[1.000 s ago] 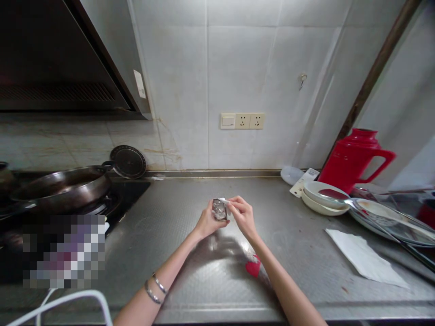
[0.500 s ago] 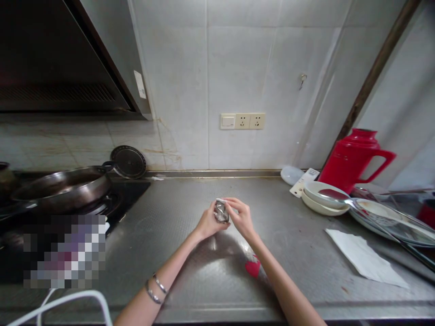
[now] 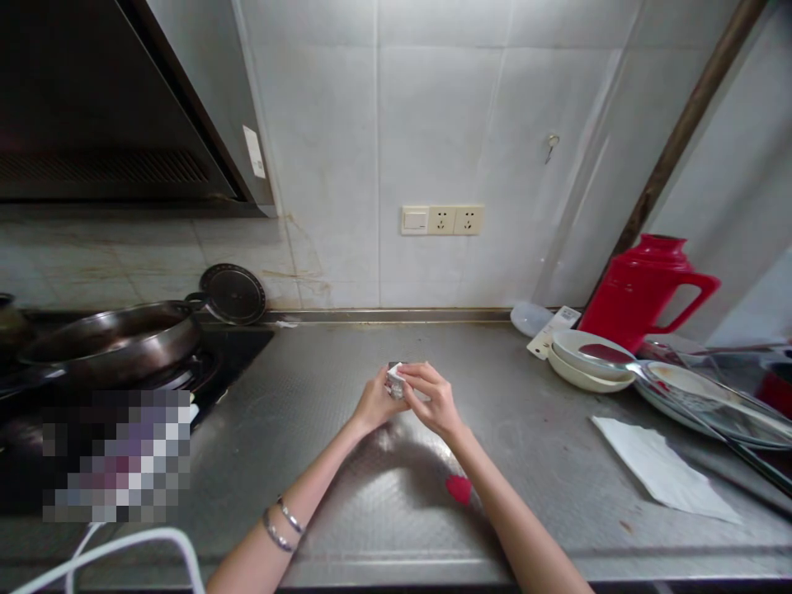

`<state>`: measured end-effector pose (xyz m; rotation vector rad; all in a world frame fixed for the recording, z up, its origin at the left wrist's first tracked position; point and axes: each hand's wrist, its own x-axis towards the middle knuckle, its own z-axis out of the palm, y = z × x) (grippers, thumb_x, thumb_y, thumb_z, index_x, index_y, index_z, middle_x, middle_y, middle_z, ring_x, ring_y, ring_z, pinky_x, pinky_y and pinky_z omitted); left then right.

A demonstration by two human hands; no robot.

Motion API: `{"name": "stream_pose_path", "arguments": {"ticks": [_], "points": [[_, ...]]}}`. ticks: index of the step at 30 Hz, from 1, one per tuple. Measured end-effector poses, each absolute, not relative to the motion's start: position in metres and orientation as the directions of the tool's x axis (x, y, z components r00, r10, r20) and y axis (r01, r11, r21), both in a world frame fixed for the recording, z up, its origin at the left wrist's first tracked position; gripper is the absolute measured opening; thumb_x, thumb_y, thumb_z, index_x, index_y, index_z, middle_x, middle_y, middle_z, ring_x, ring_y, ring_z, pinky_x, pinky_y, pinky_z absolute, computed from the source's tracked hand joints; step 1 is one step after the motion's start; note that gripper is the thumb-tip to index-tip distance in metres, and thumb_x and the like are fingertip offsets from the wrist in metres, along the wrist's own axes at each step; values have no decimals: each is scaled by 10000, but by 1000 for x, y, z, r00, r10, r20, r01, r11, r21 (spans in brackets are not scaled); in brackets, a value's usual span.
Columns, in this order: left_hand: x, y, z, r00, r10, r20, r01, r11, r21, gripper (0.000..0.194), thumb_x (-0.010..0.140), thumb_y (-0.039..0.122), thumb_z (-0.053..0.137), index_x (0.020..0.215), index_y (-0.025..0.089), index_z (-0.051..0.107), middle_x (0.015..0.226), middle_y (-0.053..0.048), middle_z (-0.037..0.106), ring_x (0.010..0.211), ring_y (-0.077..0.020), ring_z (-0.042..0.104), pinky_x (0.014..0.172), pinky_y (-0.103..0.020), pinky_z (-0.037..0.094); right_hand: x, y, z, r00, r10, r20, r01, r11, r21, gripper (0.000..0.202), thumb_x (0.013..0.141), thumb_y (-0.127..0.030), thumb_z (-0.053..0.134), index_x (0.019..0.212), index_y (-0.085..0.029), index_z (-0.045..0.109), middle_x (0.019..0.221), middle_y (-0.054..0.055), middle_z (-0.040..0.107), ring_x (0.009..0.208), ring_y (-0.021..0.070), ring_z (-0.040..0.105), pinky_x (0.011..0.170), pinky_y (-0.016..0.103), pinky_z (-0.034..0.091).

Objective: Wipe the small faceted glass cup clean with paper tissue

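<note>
My left hand [image 3: 374, 404] is wrapped round a small shiny glass-like object [image 3: 397, 388] above the middle of the metal counter [image 3: 346, 355]. My right hand [image 3: 436, 400] pinches a small white piece, perhaps tissue [image 3: 395, 373], against the top of that object. Fingers cover much of the object, so its full shape is hidden. Below the right forearm, a red heart-shaped patch [image 3: 459, 489] shows on the counter.
A steel pan [image 3: 117, 346] sits on the stove at left, with a round dark disc [image 3: 233, 294] against the wall. At right are a red flask [image 3: 640, 289], stacked bowls [image 3: 587, 375], a plate with utensils [image 3: 686, 396] and a white paper sheet [image 3: 665, 474].
My right hand has shifted slightly left, over the object. The white piece has moved from the rim across the object's top, and more of the object is covered.
</note>
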<state>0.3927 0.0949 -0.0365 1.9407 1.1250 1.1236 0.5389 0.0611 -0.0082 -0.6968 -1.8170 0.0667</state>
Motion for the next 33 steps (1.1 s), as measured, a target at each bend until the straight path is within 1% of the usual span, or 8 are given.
{"name": "stream_pose_path", "arguments": {"ticks": [5,10,12,17,21,24,29,33], "points": [[392,93,-30,239,911,335,369,-405,837,462,624,362,752,991,169,548,801,-11,679,691,-158,618,574,-225,432,538,58,-3,-168,520,837,385,816,-430,214,873,-237,531,890,-243,745,925,79,724,902,220,655,835,397,512],[393,92,-30,188,932,311,375,-360,854,563,593,338,772,1073,171,530,856,-22,686,723,-166,631,625,-241,453,540,59,-2,21,614,789,429,707,-562,240,890,-253,517,854,-244,754,866,66,690,825,197,626,763,349,510],[394,92,-31,190,933,307,381,-358,853,601,587,327,774,1112,174,524,870,-26,688,746,-176,638,638,-249,456,539,61,-5,43,593,804,494,687,-533,230,885,-263,523,919,-259,750,896,72,653,850,205,594,766,361,503],[395,90,-31,191,940,284,428,-340,837,525,611,357,752,1058,169,551,828,-41,694,717,-201,652,595,-259,441,534,64,-12,-131,517,846,565,740,-365,268,880,-211,519,1053,-286,709,919,77,609,862,217,542,775,398,490],[392,91,-31,158,943,292,428,-331,841,400,609,324,752,939,187,572,787,-30,699,715,-208,662,570,-243,428,532,62,-13,-235,484,843,554,779,-293,271,880,-193,513,1059,-272,701,922,87,608,841,215,535,760,395,487],[389,93,-31,146,943,298,398,-332,855,363,608,298,750,907,192,575,757,-21,698,706,-198,658,565,-233,442,530,59,-11,-274,497,823,544,786,-294,245,885,-214,513,1011,-268,716,896,78,613,817,207,539,777,401,477],[389,95,-29,162,962,219,333,-262,906,448,612,335,751,976,155,562,806,-46,702,645,-177,640,479,-218,464,530,56,-5,-236,549,802,434,798,-418,222,882,-265,531,818,-253,743,820,52,621,782,191,553,746,361,464],[392,93,-24,165,972,165,281,-206,937,513,609,355,761,1037,148,568,854,-56,685,655,-174,626,402,-203,463,538,59,-2,55,681,730,345,674,-654,274,890,-322,526,724,-219,718,799,41,606,764,178,573,705,309,453]]}}
